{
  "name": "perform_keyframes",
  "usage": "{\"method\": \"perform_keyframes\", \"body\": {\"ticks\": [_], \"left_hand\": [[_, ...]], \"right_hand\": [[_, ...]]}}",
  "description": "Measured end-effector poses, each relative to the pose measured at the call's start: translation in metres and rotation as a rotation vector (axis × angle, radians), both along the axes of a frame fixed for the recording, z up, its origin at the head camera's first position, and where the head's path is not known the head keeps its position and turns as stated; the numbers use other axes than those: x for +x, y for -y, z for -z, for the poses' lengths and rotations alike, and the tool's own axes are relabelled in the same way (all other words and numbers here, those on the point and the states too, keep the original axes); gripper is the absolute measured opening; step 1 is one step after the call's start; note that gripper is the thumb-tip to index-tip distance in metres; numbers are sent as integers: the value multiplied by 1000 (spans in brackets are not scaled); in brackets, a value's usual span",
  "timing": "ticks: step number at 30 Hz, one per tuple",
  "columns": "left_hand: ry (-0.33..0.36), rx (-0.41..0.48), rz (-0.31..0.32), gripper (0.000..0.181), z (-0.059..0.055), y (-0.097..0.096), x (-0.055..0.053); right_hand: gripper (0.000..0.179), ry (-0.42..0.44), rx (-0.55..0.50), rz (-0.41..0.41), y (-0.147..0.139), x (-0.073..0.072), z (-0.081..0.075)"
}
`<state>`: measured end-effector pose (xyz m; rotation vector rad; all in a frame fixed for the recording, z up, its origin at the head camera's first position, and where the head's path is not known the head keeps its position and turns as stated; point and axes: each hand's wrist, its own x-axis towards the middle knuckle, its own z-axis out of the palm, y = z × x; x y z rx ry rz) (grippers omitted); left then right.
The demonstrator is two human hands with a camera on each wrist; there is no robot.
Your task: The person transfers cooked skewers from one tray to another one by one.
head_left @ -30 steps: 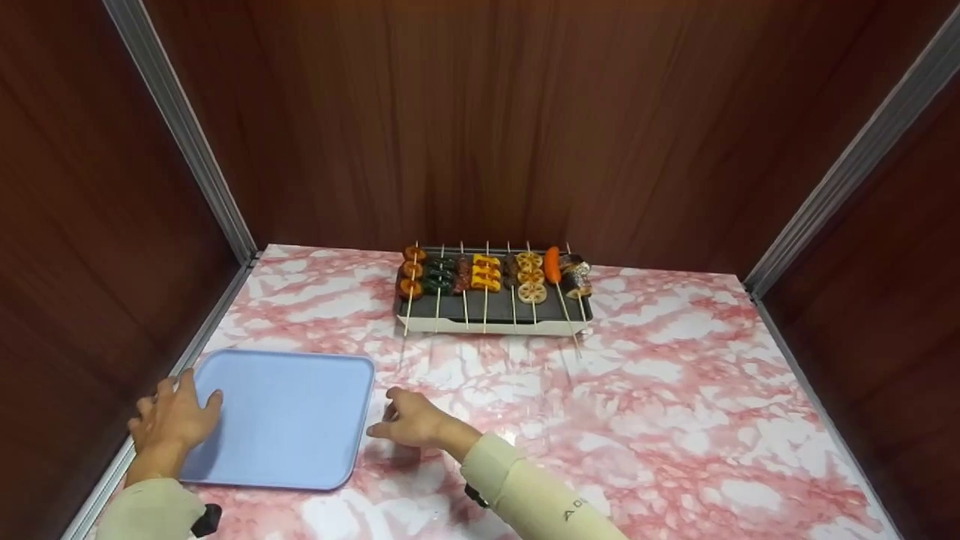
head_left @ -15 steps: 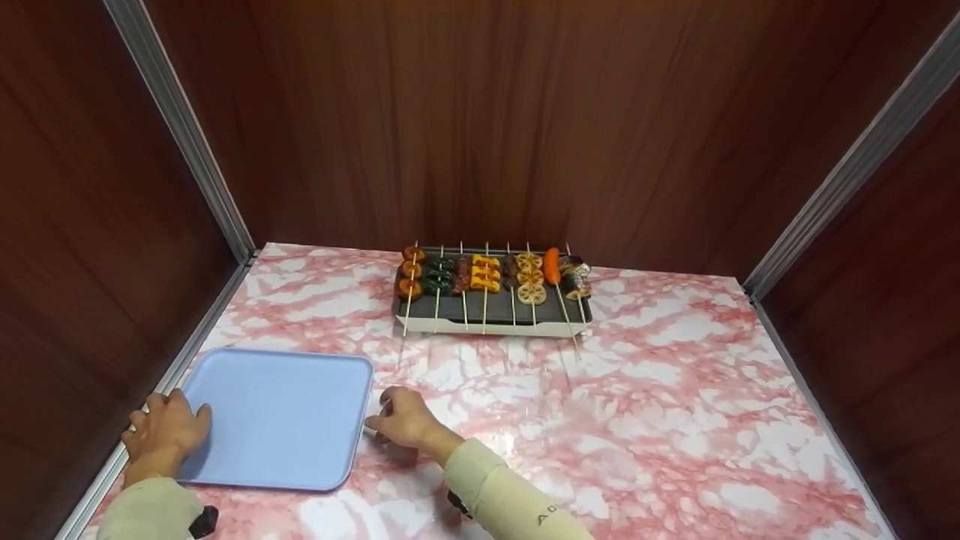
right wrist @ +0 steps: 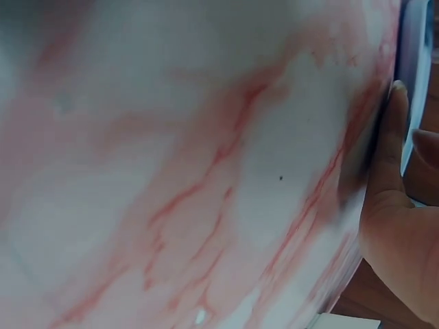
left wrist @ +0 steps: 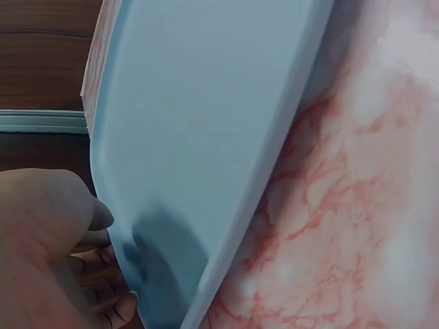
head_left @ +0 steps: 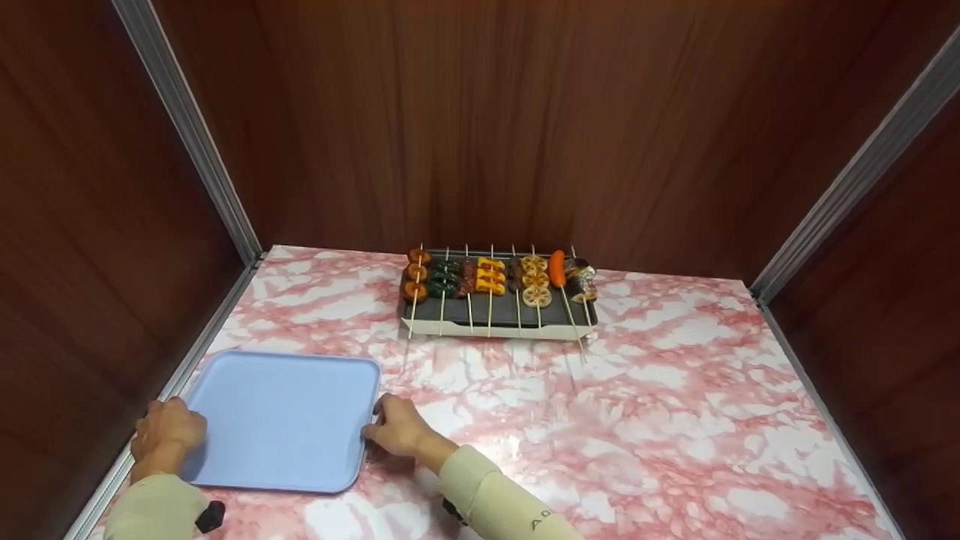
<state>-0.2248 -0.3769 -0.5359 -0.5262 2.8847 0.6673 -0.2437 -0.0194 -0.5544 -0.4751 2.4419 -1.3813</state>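
A light blue rectangular tray point(head_left: 281, 420) with a low raised rim lies at the left of the marbled tabletop. My left hand point(head_left: 166, 435) grips its left edge. In the left wrist view, the thumb of the left hand point(left wrist: 44, 233) is at the rim, and the other fingers curl along its outer side. At the opposite edge, my right hand point(head_left: 401, 429) pinches the tray's right rim. The right wrist view catches only part of the right hand point(right wrist: 398, 212), with a finger lying along the edge of the tray point(right wrist: 413, 62).
A grill point(head_left: 457, 311) with a dark top stands at the back middle. Several food skewers point(head_left: 490, 277) lie side by side on it, their sticks pointing forward. Brown wood-look panels point(head_left: 480, 127) and metal rails point(head_left: 199, 150) enclose the table point(head_left: 660, 420).
My left hand has lowered slightly and its fingers have curled at the tray's left edge. My right hand has closed from beside the tray onto its right rim.
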Motion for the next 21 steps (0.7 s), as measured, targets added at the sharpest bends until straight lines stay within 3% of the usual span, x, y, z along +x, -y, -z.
{"method": "perform_keyframes", "body": {"ticks": [12,21], "left_hand": [[-77,-1,-37,35,2,6,7],[-121,41,77,32,-13,-3,12]], "right_hand": [[20,-33,66,46,-3,0,0],[22,-100,31,52,-24,5,-13]]}}
